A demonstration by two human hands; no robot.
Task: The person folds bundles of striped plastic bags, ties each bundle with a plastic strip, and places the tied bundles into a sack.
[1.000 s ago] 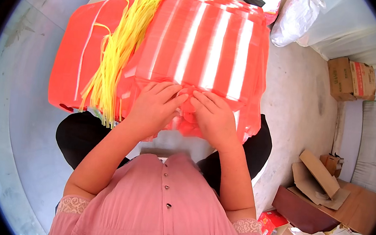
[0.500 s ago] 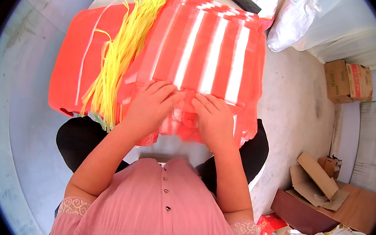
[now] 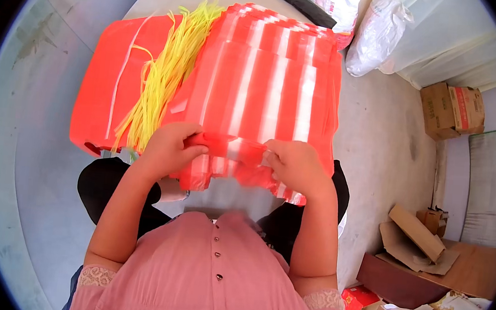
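Left hand (image 3: 171, 151): grip closed, thumb and fingers clamped on the film's near edge. Right hand (image 3: 300, 166): grip likewise clamped on that edge, farther right, a band of film spanning between. Judged risk: an uneven pull could skew or tear thin film. Stack of red-and-white striped plastic film (image 3: 259, 97): directly under and beyond both hands, layers staggered, near margin ragged. Judged risk: slick layers could slide out along with the held one. Bundle of yellow plastic strips (image 3: 169, 80): along the stack's left side, loose; a sideways shove could scatter it. Red round-cornered plastic slab (image 3: 102, 83): left of the strips. Black elongated object (image 3: 299, 5): near the stack's far end.
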